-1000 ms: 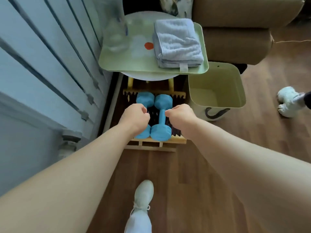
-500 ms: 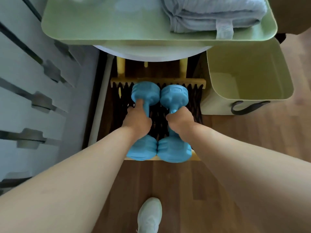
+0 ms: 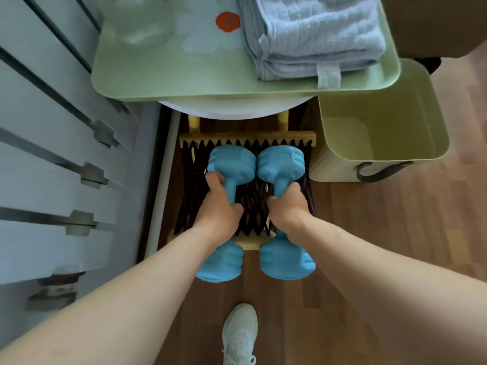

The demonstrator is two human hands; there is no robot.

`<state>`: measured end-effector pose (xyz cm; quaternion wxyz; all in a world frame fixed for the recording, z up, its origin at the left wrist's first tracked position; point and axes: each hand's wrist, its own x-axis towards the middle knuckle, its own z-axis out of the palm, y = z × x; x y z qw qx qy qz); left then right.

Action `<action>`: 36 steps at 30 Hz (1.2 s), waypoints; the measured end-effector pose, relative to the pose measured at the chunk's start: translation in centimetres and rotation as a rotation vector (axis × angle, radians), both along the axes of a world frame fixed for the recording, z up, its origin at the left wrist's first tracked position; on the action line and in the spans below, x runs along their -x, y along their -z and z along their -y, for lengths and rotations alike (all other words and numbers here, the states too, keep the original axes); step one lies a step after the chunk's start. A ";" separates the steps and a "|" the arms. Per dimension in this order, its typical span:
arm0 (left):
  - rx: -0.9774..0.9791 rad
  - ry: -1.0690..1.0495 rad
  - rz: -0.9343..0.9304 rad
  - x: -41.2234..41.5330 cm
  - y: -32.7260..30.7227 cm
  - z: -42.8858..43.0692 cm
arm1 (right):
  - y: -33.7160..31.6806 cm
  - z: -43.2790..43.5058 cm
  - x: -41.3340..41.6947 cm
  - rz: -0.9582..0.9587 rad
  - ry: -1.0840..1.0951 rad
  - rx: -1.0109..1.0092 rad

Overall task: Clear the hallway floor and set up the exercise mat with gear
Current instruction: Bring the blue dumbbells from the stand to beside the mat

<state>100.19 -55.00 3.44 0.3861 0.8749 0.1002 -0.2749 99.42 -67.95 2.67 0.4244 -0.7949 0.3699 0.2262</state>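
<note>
The left hand [image 3: 220,206] holds the thin middle bar of a bright blue plastic dumbbell [image 3: 232,164]. Its fingers and thumb are curled tight round the bar. The right hand [image 3: 288,206] holds a second bright blue dumbbell [image 3: 280,164] the same way.

The two dumbbells lie side by side, and their far ends touch. They are over a low wooden rack with a dark net of cord [image 3: 250,206]. Their near ends stick out past the front bar of the rack, above the brown wood floor [image 3: 395,233]. It is not clear if the dumbbells rest on the net or are lifted off it.

Above the rack is a small round white table [image 3: 237,109]. A pale green tray with a flower print [image 3: 184,75] sits on it. A folded light blue towel [image 3: 316,35] lies on the right side of the tray. Something clear and blurry [image 3: 137,22] stands on the left side.

A pale yellow-green bin with a dark handle [image 3: 382,133] stands just right of the rack. A white radiator [image 3: 52,154] runs along the left. A white shoe [image 3: 239,335] is on the floor near the bottom.
</note>
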 end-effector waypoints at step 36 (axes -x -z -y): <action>0.393 0.886 0.303 25.9 -50.3 27.6 | -51.8 21.2 35.4 0.349 1.027 0.223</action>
